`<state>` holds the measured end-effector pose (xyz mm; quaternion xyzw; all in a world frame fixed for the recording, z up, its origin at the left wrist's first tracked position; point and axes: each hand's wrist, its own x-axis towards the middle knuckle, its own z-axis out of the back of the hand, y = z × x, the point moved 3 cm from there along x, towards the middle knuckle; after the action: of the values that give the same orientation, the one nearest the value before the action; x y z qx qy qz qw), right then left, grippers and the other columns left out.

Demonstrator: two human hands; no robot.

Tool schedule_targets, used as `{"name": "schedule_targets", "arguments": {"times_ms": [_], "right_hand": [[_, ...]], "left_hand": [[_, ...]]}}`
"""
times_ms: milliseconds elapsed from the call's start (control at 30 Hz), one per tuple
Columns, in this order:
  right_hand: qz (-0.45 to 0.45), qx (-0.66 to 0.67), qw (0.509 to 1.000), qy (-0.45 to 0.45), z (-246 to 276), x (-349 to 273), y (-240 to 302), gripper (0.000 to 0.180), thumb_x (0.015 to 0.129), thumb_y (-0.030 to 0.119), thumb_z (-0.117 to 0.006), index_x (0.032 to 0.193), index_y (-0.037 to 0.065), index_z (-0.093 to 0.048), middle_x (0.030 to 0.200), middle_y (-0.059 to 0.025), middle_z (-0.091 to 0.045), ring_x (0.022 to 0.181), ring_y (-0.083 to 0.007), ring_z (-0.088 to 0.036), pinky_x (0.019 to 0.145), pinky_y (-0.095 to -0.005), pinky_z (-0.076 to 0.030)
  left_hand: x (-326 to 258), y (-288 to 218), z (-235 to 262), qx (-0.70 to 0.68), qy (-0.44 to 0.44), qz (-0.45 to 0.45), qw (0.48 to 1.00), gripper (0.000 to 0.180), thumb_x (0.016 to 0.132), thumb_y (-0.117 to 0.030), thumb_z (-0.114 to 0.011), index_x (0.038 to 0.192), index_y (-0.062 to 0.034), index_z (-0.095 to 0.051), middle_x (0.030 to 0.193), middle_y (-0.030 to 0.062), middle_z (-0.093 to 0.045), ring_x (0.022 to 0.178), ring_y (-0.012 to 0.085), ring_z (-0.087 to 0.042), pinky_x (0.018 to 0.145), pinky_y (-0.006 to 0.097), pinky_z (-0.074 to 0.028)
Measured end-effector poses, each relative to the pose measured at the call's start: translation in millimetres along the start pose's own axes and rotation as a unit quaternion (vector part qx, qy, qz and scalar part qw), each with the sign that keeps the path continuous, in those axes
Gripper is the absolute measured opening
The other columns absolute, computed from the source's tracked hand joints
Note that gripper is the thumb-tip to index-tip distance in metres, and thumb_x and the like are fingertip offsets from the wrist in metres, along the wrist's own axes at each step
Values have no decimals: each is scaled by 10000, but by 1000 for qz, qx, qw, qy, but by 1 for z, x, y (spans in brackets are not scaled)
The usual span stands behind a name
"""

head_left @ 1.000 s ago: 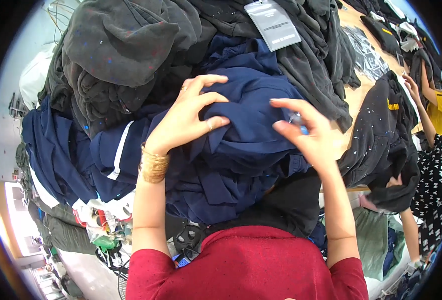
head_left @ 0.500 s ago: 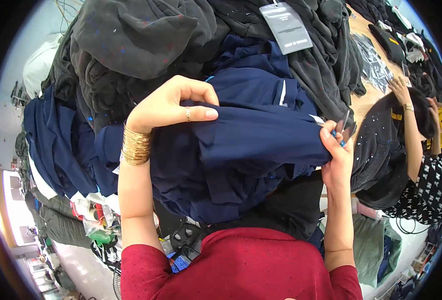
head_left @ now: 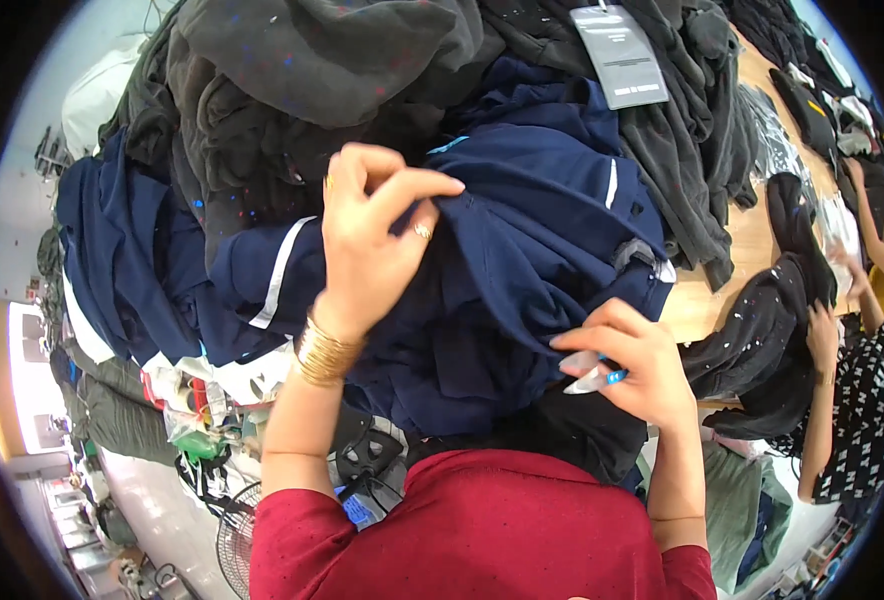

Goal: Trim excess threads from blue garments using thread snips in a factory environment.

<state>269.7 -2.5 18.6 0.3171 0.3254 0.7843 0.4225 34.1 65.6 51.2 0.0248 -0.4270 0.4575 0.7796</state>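
Observation:
A navy blue garment (head_left: 522,235) with white stripes lies spread in front of me on a heap of dark clothing. My left hand (head_left: 377,235), with gold bangles at its wrist, is closed and pinches the cloth between thumb and forefinger. Small thread snips (head_left: 590,378) with short pale blades and a bit of blue sit in my right hand (head_left: 637,365). The blades point left, over the cloth's near edge. That hand's fingertips also touch the garment; whether they grip it I cannot tell.
Dark grey garments (head_left: 302,60) are piled behind, one with a hanging grey tag (head_left: 620,57). On the right, co-workers' hands (head_left: 822,340) handle black clothing (head_left: 762,320) beside a wooden table (head_left: 702,305). A fan (head_left: 237,545) stands at lower left.
My right hand has come left and nearer with the snips, whose blades now point left instead of up. The left hand has moved right and turned upright; the stretched cloth has slackened and folded.

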Motion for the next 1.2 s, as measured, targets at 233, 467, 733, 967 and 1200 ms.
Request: {"name": "schedule_targets", "arguments": {"times_ms": [233, 467, 733, 967, 1200], "right_hand": [[-16, 77, 989, -127, -11, 34, 5, 243, 725, -7, -677, 962, 42, -657, 710, -29, -517, 665, -122, -522, 640, -224, -420], [-29, 106, 982, -153, -27, 52, 0, 213, 751, 8, -653, 962, 38, -654, 786, -58, -581, 728, -153, -576, 698, -246, -445], [-45, 98, 980, -166, -26, 51, -2, 199, 752, 25, -660, 950, 38, -656, 775, -56, -573, 723, -142, -564, 689, -245, -441], [-68, 160, 974, -144, -30, 52, -12, 148, 751, 48, -675, 896, 26, -652, 741, -45, -549, 689, -108, -541, 647, -227, -421], [-70, 142, 975, -154, -26, 43, -14, 109, 751, 53, -682, 836, 8, -630, 720, -41, -550, 672, -105, -536, 631, -220, -416]], "left_hand": [[-43, -12, -3, -343, 10, 286, 895, 199, 826, 62, -523, 972, -19, -631, 811, 28, -596, 673, 68, -545, 601, 190, -445], [-54, -15, -21, -479, -16, 348, 806, 240, 827, 4, -607, 1062, 9, -560, 850, 26, -587, 733, 47, -537, 653, 174, -438], [-64, -32, -35, -620, -45, 434, 652, 547, 773, 88, -616, 1242, -41, -366, 971, 76, -575, 855, 104, -572, 746, 217, -481], [-71, -41, -45, -616, -22, 453, 644, 471, 763, 55, -650, 1164, -6, -409, 1024, 92, -569, 908, 122, -576, 785, 240, -483], [-73, -39, -51, -588, 51, 500, 634, 176, 789, -11, -659, 934, -16, -560, 848, 34, -629, 758, 70, -587, 694, 205, -472]]}}
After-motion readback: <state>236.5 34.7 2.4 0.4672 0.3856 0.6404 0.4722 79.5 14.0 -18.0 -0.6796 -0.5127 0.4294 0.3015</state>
